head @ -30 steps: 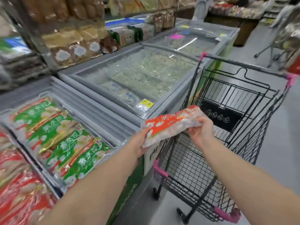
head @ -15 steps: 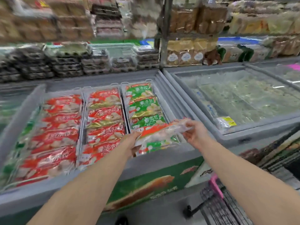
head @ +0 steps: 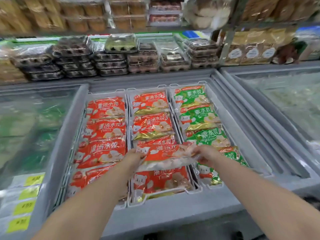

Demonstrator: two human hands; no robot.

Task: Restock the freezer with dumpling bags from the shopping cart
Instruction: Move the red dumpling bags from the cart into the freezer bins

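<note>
The fingers [head: 141, 154] of the left hand [head: 133, 157] are closed on the near-left edge of a red-and-white crinkly plastic dumpling bag [head: 166, 155]; the right hand [head: 207, 155] is pinched on its right end. The bag is held flat over the middle wire basket [head: 195, 189] of the open grey chest freezer [head: 173, 210], just above the red bags stacked there. If released unevenly, it could probably slide onto the green bags [head: 199, 116] in the right-hand basket.

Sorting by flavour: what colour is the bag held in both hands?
Red-orange, shown in the head view: the held bag.
</note>
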